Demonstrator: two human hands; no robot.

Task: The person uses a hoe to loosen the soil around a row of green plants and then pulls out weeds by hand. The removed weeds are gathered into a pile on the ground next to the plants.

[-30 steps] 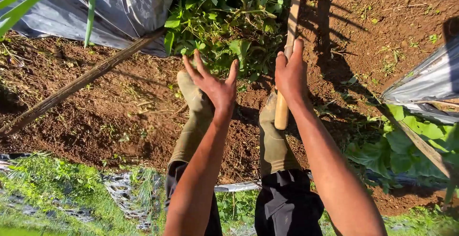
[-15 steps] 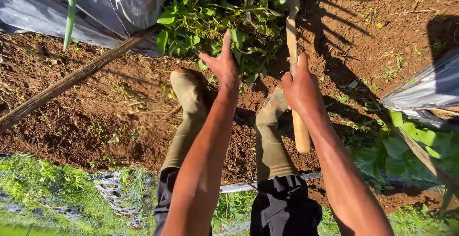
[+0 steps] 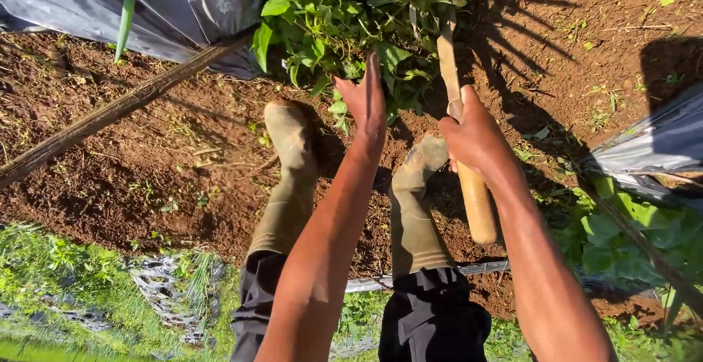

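Wooden tool handle (image 3: 463,142) ran from the weed clump (image 3: 351,17) back toward the person, above the right boot (image 3: 414,201). Right hand (image 3: 474,136) was wrapped tight around its middle. Left hand (image 3: 365,102) was flat, fingers extended together, touching the leaves. Red-brown soil (image 3: 146,171) lay around; grey plastic sheet (image 3: 168,3) upper left.

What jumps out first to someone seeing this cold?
Two bare arms reach down the middle: the right hand grips a wooden tool handle whose far end is lost in a clump of leafy green weeds at top centre, while the left hand hangs open beside the clump. Below stand two muddy olive rubber boots on red-brown soil.
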